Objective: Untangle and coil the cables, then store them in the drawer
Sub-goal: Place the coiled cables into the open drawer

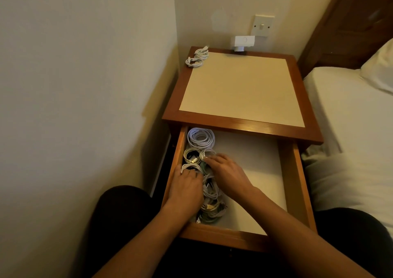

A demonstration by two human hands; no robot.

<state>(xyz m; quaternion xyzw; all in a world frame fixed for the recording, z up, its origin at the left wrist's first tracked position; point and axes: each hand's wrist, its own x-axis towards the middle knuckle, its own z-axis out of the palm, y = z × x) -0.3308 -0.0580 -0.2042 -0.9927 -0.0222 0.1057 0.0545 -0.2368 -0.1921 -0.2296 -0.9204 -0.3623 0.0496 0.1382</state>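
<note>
Both hands reach into the pulled-out brown wooden drawer (297, 182), where coiled white and grey cables (201, 138) line its left side. The left hand (187, 185) appears to curl its fingers over a small white coil (188, 166). The right hand (226, 172) rests flat on neighbouring coils, fingers extended. Two more white coiled cables (196, 57) sit on the back-left corner of the wooden nightstand (240, 124).

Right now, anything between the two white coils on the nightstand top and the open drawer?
Nothing visible. The white coils lie at the back-left corner of the nightstand top; the drawer is pulled open, its right half bare. The left hand and right hand rest on the stored coils along its left side.
</note>
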